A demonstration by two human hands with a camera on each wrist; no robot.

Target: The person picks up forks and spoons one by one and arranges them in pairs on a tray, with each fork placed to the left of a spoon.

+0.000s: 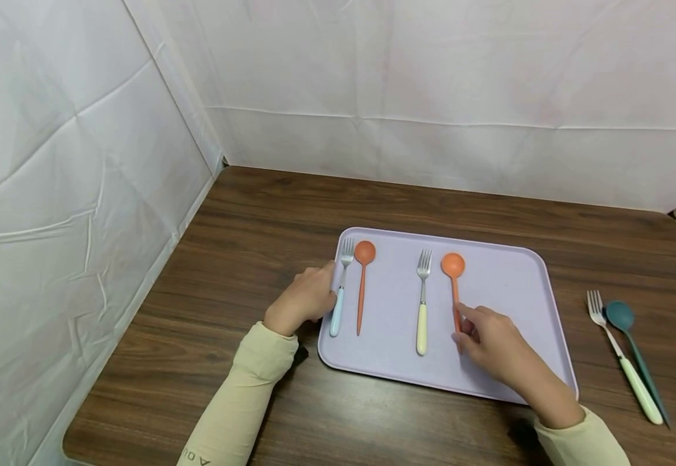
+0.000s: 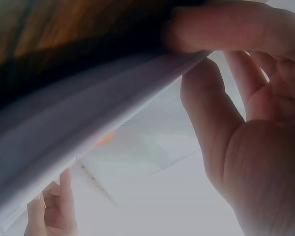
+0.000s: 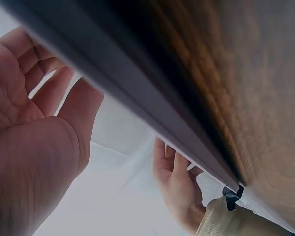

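Observation:
A lilac tray (image 1: 507, 285) lies on the wooden table. My left hand (image 1: 307, 294) grips its left rim; in the left wrist view a finger lies outside the rim and the thumb (image 2: 204, 93) inside. Over the tray's right half, my right hand (image 1: 498, 343) pinches the handle of an orange spoon (image 1: 453, 265) between thumb and index finger. Left of that spoon is a fork with a pale yellow handle (image 1: 422, 330). Near the left rim lie a light-blue-handled fork (image 1: 338, 314) and a darker orange spoon (image 1: 364, 252). The right wrist view hides the pinched handle behind the tray wall (image 3: 137, 93).
Right of the tray, a fork with a pale green handle (image 1: 641, 391) and a teal spoon (image 1: 620, 315) lie side by side on the table (image 1: 245, 207). White cloth walls (image 1: 431, 84) stand behind the table and along its left side.

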